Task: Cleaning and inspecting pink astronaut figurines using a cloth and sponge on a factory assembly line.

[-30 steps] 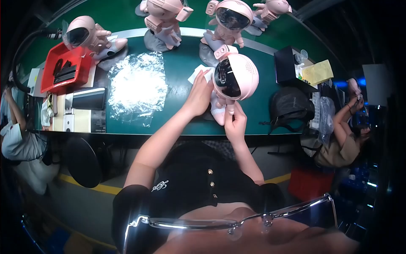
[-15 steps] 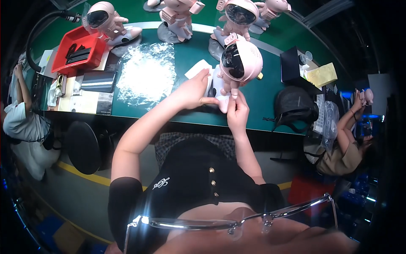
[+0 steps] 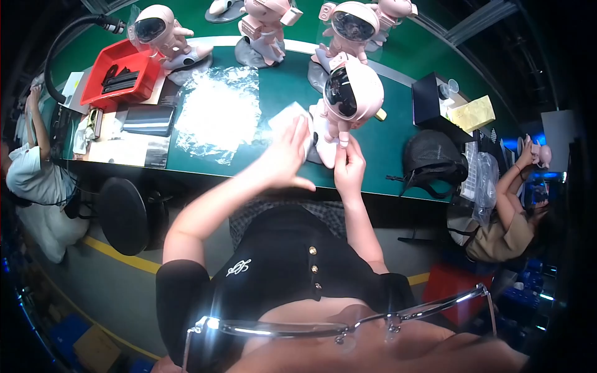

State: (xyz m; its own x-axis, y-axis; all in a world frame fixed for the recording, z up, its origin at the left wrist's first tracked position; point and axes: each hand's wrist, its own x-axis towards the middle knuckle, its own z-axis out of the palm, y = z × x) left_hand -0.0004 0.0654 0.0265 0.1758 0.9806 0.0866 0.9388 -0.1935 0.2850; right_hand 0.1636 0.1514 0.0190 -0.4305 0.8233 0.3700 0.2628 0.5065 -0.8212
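Observation:
A pale pink astronaut figurine (image 3: 364,87) with a dark visor sits on a white rocket-shaped base (image 3: 328,151) in front of me. My right hand (image 3: 350,166) is closed at its near side, fingertips pinching by the figurine's foot. To the left of the base, my left hand (image 3: 288,154) has long, straight fingers laid over a white cloth or tissue (image 3: 283,120), which they hold. The left thumb sticks out toward the table edge, apart from the base. The cloth's part under the fingers is hidden.
Several similar figurines (image 3: 264,31) line the back. Crinkled clear plastic film (image 3: 217,115) lies left of centre. A red bin (image 3: 146,90) of black parts stands farther left. Rightward are a black bag (image 3: 432,158), a dark box (image 3: 429,99) and a yellow pack (image 3: 472,112). Other people sit at both sides.
My left thumb has come away from the rocket base, and that hand has shifted slightly left and nearer me, fingers straighter on the cloth. My right hand stays at the figurine.

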